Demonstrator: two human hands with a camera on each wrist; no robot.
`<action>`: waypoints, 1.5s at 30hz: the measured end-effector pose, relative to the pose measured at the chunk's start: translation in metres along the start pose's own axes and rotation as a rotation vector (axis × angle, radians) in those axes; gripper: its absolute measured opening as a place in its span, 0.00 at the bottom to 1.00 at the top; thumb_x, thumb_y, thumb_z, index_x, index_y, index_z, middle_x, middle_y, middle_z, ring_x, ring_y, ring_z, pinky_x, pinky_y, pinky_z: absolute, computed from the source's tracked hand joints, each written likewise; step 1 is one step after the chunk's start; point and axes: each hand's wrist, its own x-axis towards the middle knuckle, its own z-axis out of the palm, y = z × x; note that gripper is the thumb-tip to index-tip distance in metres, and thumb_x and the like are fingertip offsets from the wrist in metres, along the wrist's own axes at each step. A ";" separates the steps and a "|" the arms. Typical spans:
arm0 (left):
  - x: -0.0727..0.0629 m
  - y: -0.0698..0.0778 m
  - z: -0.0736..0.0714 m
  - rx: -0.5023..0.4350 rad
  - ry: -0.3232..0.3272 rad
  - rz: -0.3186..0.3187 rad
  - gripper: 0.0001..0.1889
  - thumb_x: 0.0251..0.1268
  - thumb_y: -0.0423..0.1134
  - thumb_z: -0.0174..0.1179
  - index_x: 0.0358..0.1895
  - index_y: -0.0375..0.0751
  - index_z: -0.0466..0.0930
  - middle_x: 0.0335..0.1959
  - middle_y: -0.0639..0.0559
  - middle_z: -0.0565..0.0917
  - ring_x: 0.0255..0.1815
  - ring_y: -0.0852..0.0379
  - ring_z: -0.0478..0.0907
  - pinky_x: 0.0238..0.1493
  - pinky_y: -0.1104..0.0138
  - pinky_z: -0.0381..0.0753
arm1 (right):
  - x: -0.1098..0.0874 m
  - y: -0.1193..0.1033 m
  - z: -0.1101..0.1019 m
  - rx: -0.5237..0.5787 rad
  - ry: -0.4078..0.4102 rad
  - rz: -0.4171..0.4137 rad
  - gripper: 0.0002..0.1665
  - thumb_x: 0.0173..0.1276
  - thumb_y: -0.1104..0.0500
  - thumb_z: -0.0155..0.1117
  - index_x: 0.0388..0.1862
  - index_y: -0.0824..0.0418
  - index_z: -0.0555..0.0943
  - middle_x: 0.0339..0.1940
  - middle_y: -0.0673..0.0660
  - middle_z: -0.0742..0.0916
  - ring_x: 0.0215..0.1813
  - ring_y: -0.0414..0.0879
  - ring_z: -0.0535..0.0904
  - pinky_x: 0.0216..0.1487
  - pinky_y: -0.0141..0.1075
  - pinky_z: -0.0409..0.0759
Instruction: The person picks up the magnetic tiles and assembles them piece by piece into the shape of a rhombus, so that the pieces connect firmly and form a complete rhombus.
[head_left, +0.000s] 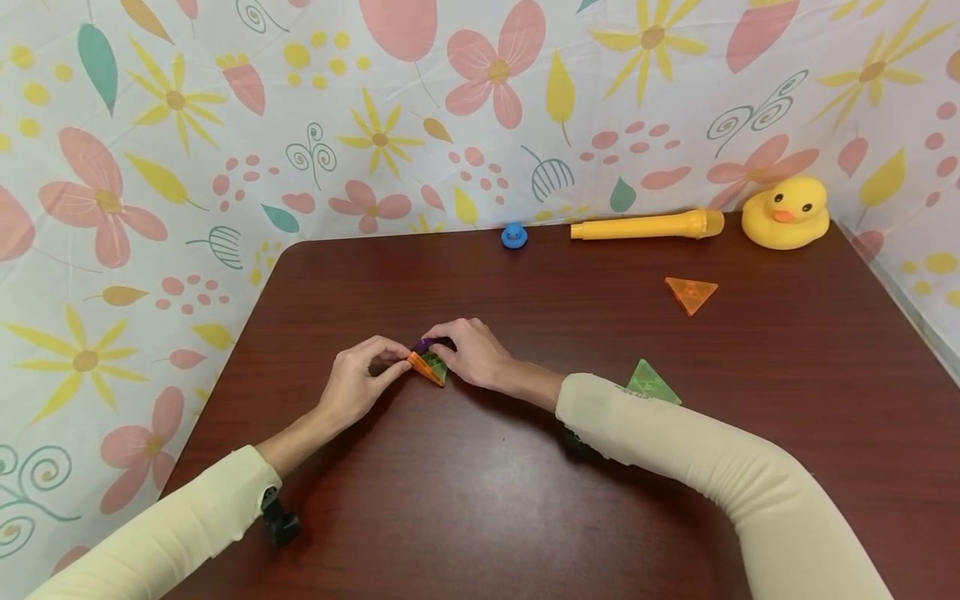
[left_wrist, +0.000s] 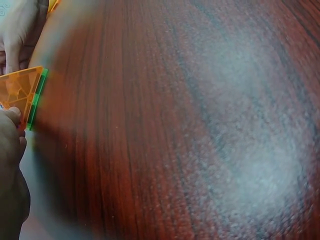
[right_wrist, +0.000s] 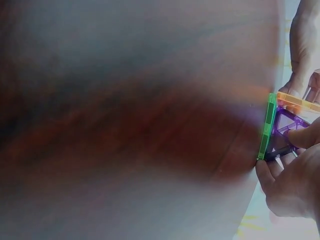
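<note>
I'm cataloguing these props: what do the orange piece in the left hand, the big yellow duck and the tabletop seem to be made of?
Orange piece: probably rigid plastic, see-through, with inner ribs showing.
Yellow duck: likely vinyl or rubber, from its smooth, moulded, faintly shiny surface.
Tabletop: wood or wood-look laminate, fairly glossy, judging by dark grain and bright reflections.

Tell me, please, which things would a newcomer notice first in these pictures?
Likely first, the big yellow duck at the far right corner of the table. Then the left hand and right hand, left of the table's middle, holding an orange tile, a green tile and a purple tile together. Behind it all spreads the bright flowered backdrop.
</note>
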 end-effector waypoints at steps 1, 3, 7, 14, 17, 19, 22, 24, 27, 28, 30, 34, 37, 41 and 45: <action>0.000 0.000 0.000 0.001 -0.003 -0.005 0.08 0.66 0.33 0.74 0.45 0.46 0.89 0.41 0.57 0.89 0.38 0.60 0.88 0.41 0.64 0.89 | 0.000 0.000 0.000 -0.001 -0.001 0.001 0.12 0.80 0.64 0.66 0.56 0.60 0.90 0.51 0.58 0.92 0.19 0.36 0.66 0.26 0.28 0.66; 0.000 0.001 0.000 -0.001 -0.009 -0.009 0.08 0.66 0.33 0.75 0.45 0.46 0.88 0.41 0.57 0.89 0.38 0.60 0.88 0.41 0.64 0.89 | 0.001 0.001 0.000 -0.001 -0.004 0.006 0.12 0.80 0.63 0.66 0.56 0.60 0.90 0.51 0.58 0.92 0.19 0.36 0.65 0.26 0.28 0.66; 0.001 0.001 0.000 0.003 -0.016 -0.018 0.08 0.67 0.33 0.75 0.45 0.46 0.88 0.41 0.57 0.89 0.38 0.61 0.88 0.42 0.64 0.88 | 0.001 0.000 0.000 -0.004 -0.006 0.005 0.12 0.80 0.63 0.66 0.56 0.60 0.91 0.51 0.57 0.92 0.19 0.36 0.62 0.25 0.29 0.64; 0.001 0.000 -0.001 0.018 -0.010 -0.009 0.07 0.67 0.33 0.74 0.44 0.46 0.88 0.40 0.57 0.89 0.38 0.61 0.88 0.41 0.64 0.88 | 0.002 0.000 -0.001 -0.017 -0.016 -0.003 0.12 0.80 0.63 0.65 0.55 0.60 0.91 0.51 0.57 0.92 0.20 0.36 0.62 0.25 0.28 0.63; 0.000 -0.001 -0.001 0.009 -0.010 -0.010 0.09 0.66 0.32 0.75 0.46 0.45 0.87 0.42 0.56 0.88 0.40 0.60 0.88 0.43 0.64 0.89 | 0.002 0.000 -0.001 -0.017 -0.027 0.000 0.12 0.81 0.63 0.65 0.56 0.60 0.90 0.51 0.57 0.92 0.20 0.38 0.63 0.25 0.29 0.63; 0.000 -0.002 0.000 0.001 -0.016 -0.012 0.11 0.66 0.31 0.75 0.49 0.44 0.87 0.44 0.54 0.88 0.42 0.59 0.88 0.44 0.64 0.89 | 0.002 0.000 -0.002 -0.017 -0.039 0.002 0.13 0.81 0.64 0.64 0.57 0.60 0.90 0.53 0.58 0.92 0.23 0.38 0.68 0.28 0.29 0.67; 0.000 -0.003 0.000 0.009 -0.037 -0.015 0.14 0.67 0.31 0.74 0.53 0.43 0.88 0.48 0.53 0.89 0.43 0.58 0.89 0.45 0.63 0.89 | 0.001 0.001 -0.003 -0.023 -0.077 -0.003 0.17 0.79 0.68 0.62 0.62 0.62 0.87 0.57 0.59 0.90 0.34 0.42 0.79 0.38 0.31 0.78; 0.000 -0.004 0.000 0.021 -0.053 -0.012 0.15 0.67 0.31 0.74 0.55 0.42 0.89 0.49 0.52 0.90 0.43 0.58 0.90 0.46 0.62 0.89 | 0.000 0.002 -0.005 -0.027 -0.121 -0.020 0.23 0.76 0.71 0.60 0.67 0.63 0.83 0.61 0.59 0.88 0.47 0.44 0.83 0.51 0.36 0.82; 0.000 -0.004 -0.001 0.042 -0.073 -0.011 0.15 0.67 0.32 0.74 0.56 0.41 0.89 0.49 0.50 0.90 0.42 0.57 0.90 0.46 0.61 0.89 | -0.002 0.003 -0.008 -0.025 -0.203 -0.029 0.33 0.70 0.71 0.60 0.74 0.63 0.76 0.69 0.59 0.83 0.61 0.48 0.80 0.65 0.42 0.79; 0.001 -0.004 -0.001 0.042 -0.079 -0.011 0.16 0.67 0.32 0.74 0.56 0.41 0.89 0.49 0.50 0.91 0.42 0.56 0.90 0.46 0.61 0.89 | -0.002 0.003 -0.009 -0.019 -0.230 -0.026 0.36 0.69 0.70 0.62 0.77 0.62 0.73 0.71 0.59 0.81 0.64 0.49 0.79 0.68 0.43 0.77; 0.001 -0.005 -0.002 0.044 -0.086 -0.016 0.16 0.66 0.31 0.74 0.56 0.40 0.89 0.48 0.49 0.91 0.42 0.55 0.90 0.46 0.60 0.89 | -0.004 0.003 -0.011 -0.017 -0.276 -0.015 0.41 0.68 0.66 0.66 0.81 0.61 0.67 0.75 0.59 0.76 0.68 0.49 0.75 0.71 0.43 0.74; 0.002 -0.004 -0.002 0.060 -0.102 -0.025 0.17 0.66 0.31 0.75 0.57 0.39 0.89 0.49 0.48 0.91 0.42 0.53 0.91 0.46 0.57 0.89 | -0.008 0.002 -0.011 -0.040 -0.305 -0.036 0.55 0.67 0.55 0.78 0.85 0.62 0.58 0.78 0.62 0.71 0.73 0.51 0.71 0.75 0.45 0.69; 0.003 -0.004 -0.003 0.081 -0.118 -0.032 0.18 0.66 0.31 0.75 0.58 0.39 0.88 0.50 0.47 0.91 0.42 0.53 0.90 0.46 0.57 0.89 | -0.010 0.001 -0.009 -0.096 -0.287 -0.066 0.63 0.63 0.50 0.84 0.86 0.65 0.55 0.76 0.64 0.72 0.72 0.54 0.71 0.75 0.45 0.71; 0.004 -0.003 -0.002 0.092 -0.130 -0.031 0.18 0.66 0.32 0.75 0.58 0.39 0.88 0.49 0.47 0.91 0.42 0.53 0.90 0.46 0.57 0.89 | -0.011 0.000 -0.008 -0.169 -0.240 -0.073 0.63 0.62 0.51 0.85 0.85 0.66 0.56 0.72 0.65 0.75 0.69 0.55 0.74 0.71 0.45 0.75; 0.005 -0.002 -0.002 0.100 -0.128 -0.020 0.17 0.65 0.32 0.75 0.56 0.40 0.89 0.46 0.49 0.91 0.41 0.54 0.89 0.46 0.58 0.89 | -0.012 0.000 -0.009 -0.185 -0.223 -0.059 0.60 0.63 0.55 0.83 0.85 0.65 0.57 0.72 0.65 0.75 0.69 0.55 0.74 0.70 0.45 0.76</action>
